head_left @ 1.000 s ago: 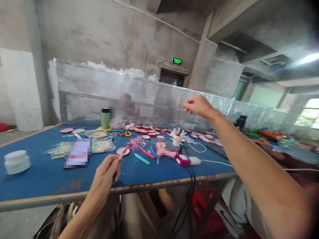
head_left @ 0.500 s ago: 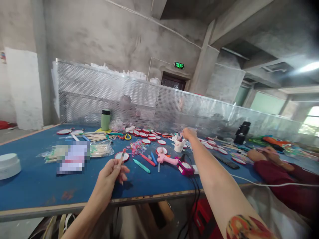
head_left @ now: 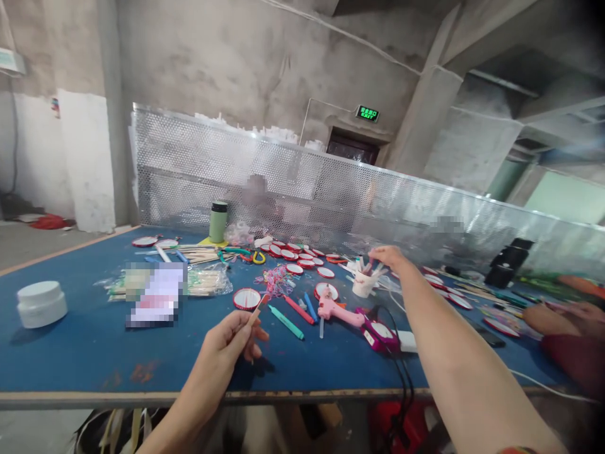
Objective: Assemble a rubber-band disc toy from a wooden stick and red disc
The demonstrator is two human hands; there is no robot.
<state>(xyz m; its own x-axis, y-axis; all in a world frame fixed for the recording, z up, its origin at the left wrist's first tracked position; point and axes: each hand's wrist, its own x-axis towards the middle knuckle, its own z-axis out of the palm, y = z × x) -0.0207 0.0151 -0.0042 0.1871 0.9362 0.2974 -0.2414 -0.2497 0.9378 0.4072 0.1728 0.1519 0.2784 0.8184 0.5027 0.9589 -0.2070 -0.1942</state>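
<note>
We find the left hand pinching a thin stick, its long axis slanting away from the body and rightward. We record the white cup standing on the blue table beyond and well right of that hand, the right hand being far nearer. Its fingers are drawn together just above the cup; whether they grip anything, we cannot tell.

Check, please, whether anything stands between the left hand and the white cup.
Yes. Between the left hand and the white cup lie a teal pen, a red pen, a blue pen and a pink glue gun. All lie low on the table, so the hand could probably pass above them.
</note>
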